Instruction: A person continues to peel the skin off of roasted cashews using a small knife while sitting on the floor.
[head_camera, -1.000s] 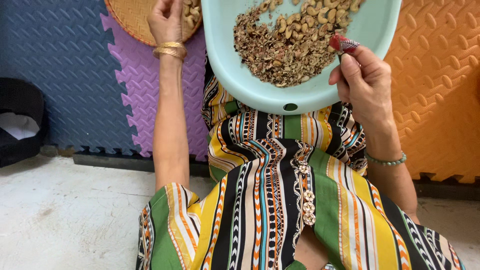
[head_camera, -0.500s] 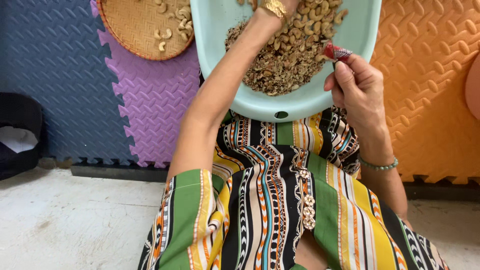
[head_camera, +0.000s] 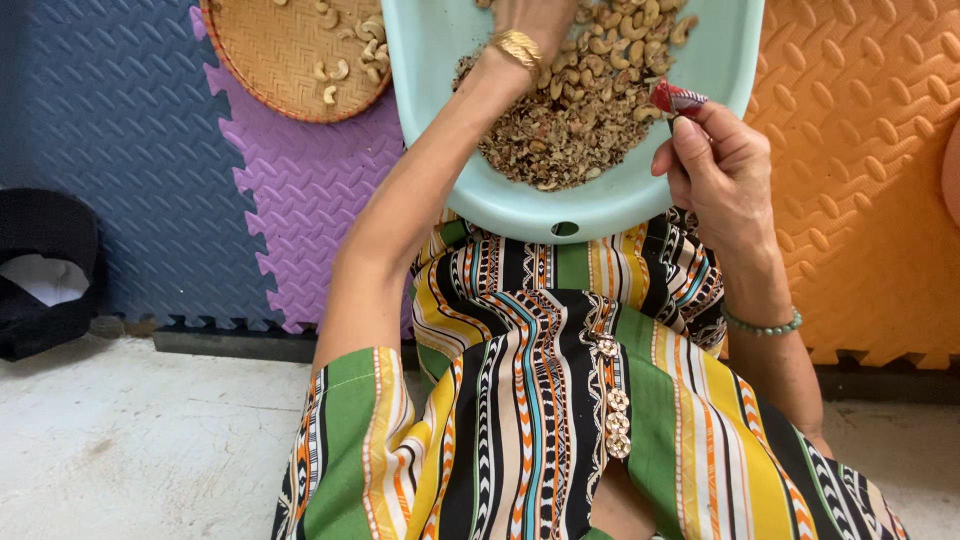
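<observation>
A pale green plastic basin (head_camera: 520, 205) rests on my lap, filled with cashew nuts and brown husk bits (head_camera: 580, 110). My left hand (head_camera: 535, 15) reaches into the nuts at the top edge of the view; its fingers are cut off, and a gold bangle (head_camera: 515, 47) sits on the wrist. My right hand (head_camera: 720, 170) rests at the basin's right rim, fingers closed on a small tool with a red handle (head_camera: 677, 97).
A round woven tray (head_camera: 285, 60) with a few peeled cashews lies on the purple foam mat (head_camera: 300, 200) at upper left. Blue mat (head_camera: 110, 150) on the left, orange mat (head_camera: 870, 180) on the right. A black container (head_camera: 45, 270) stands at the left edge on the concrete floor.
My left hand has moved from the woven tray across into the basin's nuts. The view has shifted slightly, and my right hand keeps the red tool at the rim.
</observation>
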